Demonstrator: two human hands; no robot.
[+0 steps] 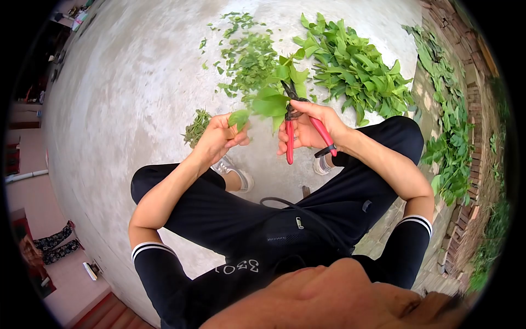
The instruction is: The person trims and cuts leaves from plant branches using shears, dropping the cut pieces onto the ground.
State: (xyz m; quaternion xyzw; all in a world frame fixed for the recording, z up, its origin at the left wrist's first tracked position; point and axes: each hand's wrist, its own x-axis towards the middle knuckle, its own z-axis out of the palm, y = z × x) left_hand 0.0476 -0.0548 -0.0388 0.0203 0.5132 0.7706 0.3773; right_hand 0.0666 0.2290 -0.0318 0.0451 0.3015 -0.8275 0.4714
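Pruning shears with red handles [290, 143] are in my right hand [315, 125], fingers wrapped around them. Their dark blades point away from me and are partly covered by broad green leaves [269, 102]. Whether the right hand also grips these leaves' stems, I cannot tell. My left hand [222, 136] is closed, with a single green leaf [239, 119] pinched at its fingertips. It is to the left of the shears, apart from them. Below both hands are the light shoes [241, 178] and dark trousers of my bent legs.
Cut leaf pieces [249, 61] lie scattered on the concrete floor [126, 93] ahead. A large heap of leafy sprigs [359, 68] is at the upper right. Near my left hand sits a small pile of stems [196, 129]. More greenery [455, 148] lines stacked bricks on the right.
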